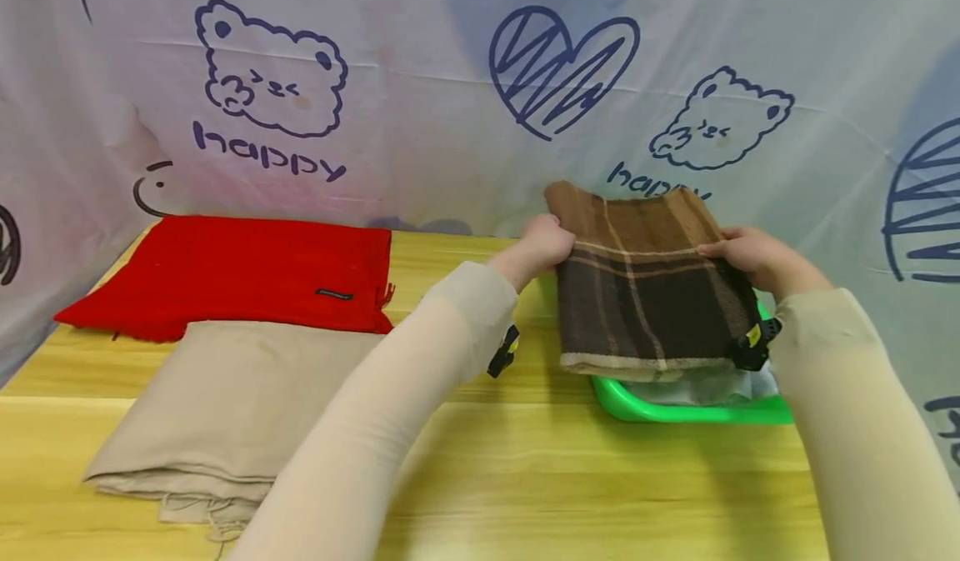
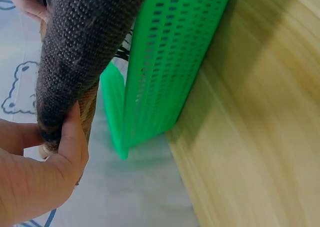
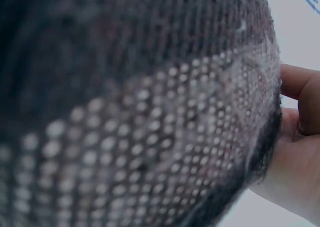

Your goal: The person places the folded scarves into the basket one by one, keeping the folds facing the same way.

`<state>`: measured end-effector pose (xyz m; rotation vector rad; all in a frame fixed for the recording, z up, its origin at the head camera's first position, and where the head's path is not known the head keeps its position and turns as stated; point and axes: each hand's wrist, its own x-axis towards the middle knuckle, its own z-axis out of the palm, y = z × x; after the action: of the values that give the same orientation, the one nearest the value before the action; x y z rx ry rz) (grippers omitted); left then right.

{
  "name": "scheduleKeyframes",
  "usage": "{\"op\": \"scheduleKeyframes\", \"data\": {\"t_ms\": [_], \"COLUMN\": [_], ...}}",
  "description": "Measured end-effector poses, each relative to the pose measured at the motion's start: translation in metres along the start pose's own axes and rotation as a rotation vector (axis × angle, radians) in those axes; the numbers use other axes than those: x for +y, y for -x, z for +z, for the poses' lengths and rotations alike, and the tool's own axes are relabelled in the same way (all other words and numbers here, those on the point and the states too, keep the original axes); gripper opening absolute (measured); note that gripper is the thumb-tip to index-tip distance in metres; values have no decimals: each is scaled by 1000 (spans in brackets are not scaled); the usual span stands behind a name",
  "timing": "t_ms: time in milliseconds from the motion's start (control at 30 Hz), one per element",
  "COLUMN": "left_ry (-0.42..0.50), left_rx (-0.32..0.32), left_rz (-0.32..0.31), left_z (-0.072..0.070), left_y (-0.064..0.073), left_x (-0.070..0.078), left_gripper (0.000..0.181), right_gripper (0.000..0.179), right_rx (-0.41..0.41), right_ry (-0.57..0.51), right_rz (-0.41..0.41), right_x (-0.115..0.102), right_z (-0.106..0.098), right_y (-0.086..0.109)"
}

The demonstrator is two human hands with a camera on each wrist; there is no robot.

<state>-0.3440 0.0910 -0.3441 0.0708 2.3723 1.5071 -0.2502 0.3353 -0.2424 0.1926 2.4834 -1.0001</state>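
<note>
Head view: plaid cloth (image 1: 630, 303) over green basket (image 1: 675, 413), right of centre, left hand (image 1: 546, 242) and right hand (image 1: 759, 258) gripping opposite sides, likely keeping folds together; left wrist view: fingers (image 2: 74, 143) pinched on its edge, lower left; right wrist view: likewise pinched, far right.

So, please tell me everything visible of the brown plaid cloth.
The brown plaid cloth is folded into a thick panel. It looks woven, tan above and dark brown below, with pale stripes and a pale lower edge. The left hand and right hand grip its opposite sides, holding it over the green basket; contact there is unclear.
</note>
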Motion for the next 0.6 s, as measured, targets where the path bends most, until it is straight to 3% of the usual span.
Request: {"op": "scheduleKeyframes", "data": {"t_ms": [67,133,200,233,267,400,600], "left_ry": [4,-20,-32,-26,-32,-44,-155], "left_rx": [-21,-3,3,9,21,22,18], "left_rz": [-2,9,5,25,24,-7,-22], "left_z": [-5,8,14,22,26,37,56], "left_y": [39,10,10,-6,-10,-11,-13], "left_x": [17,5,8,0,-1,2,-4], "left_gripper": [46,45,45,43,43,46,41], "right_gripper": [76,76,76,76,76,75,75], "right_rx": [-3,-7,-4,0,4,24,53], "right_ry": [8,17,27,33,38,60,124], "right_rz": [4,11,23,29,32,30,16], "right_x": [5,8,11,13,14,21,33], "right_z": [-2,-4,-6,-6,-7,-10,-12], "right_y": [1,1,2,2,3,4,3]}}
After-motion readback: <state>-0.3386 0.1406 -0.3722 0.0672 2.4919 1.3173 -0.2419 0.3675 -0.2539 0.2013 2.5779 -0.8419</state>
